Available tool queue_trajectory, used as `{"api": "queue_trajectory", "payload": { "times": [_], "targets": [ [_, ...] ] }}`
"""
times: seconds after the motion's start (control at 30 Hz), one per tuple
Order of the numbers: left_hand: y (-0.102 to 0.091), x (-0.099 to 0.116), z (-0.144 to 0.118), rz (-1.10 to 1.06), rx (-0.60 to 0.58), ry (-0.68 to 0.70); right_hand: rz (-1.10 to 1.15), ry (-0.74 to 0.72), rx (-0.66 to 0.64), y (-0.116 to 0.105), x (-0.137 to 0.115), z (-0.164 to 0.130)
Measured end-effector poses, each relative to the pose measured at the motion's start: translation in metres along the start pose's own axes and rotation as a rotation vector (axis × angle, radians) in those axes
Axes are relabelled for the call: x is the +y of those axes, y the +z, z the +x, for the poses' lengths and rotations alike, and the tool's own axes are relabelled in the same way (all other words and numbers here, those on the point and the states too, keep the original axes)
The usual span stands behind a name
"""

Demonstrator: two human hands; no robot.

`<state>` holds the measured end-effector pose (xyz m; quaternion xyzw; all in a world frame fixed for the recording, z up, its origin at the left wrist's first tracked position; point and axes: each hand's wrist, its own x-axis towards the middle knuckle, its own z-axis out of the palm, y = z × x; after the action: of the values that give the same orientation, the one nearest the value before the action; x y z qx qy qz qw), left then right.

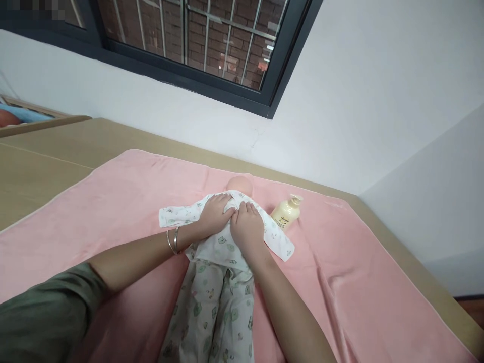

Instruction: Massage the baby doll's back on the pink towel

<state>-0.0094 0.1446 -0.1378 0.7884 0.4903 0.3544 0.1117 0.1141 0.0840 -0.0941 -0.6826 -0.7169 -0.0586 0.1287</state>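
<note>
Pink terry towel (113, 212) covers a tan wooden desk (45, 151) below a dark-framed window (212, 55), and on it lies one baby doll (239, 185), dressed in a white cotton sleepsuit printed with small green figures (215, 297). The doll's long axis runs straight away from the person, legs nearest, bald head toward the white wall. Both hands rest side by side on the chest of the suit, just below the head: the left hand (215, 214), with two thin metal bangles (173, 241) at its wrist, has its fingers curled into the cloth near the collar, and the right hand (247, 228) lies flat, pressing the fabric down; neither grip visibly closes round anything but cloth. The suit's two sleeves spread out to either side. One cream pump bottle (287, 212) lies on the towel just beyond the doll's far sleeve, nearer the right hand and apart from it.
</note>
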Motion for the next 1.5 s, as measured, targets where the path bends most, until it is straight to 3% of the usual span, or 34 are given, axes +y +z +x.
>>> {"api": "queue_trajectory", "payload": {
  "times": [0.43,0.77,0.9,1.07,1.27,1.5],
  "targets": [
    [0.003,-0.002,0.000,-0.029,0.019,-0.004,0.044,0.013,0.008,0.004,0.005,0.002],
    [0.005,0.003,-0.009,-0.023,0.078,0.064,0.280,-0.016,-0.048,0.011,0.038,0.023],
    [0.006,0.002,-0.011,-0.092,0.121,0.036,0.344,-0.004,-0.044,0.001,0.034,0.019],
    [0.005,0.000,-0.013,-0.170,0.168,0.005,0.351,-0.033,0.093,-0.006,0.018,0.011],
    [0.003,0.001,-0.014,-0.200,0.182,-0.002,0.277,-0.048,-0.069,-0.003,0.009,0.009],
    [0.004,0.000,-0.013,-0.195,0.172,0.000,0.291,-0.029,0.032,-0.004,0.009,0.006]
  ]
}}
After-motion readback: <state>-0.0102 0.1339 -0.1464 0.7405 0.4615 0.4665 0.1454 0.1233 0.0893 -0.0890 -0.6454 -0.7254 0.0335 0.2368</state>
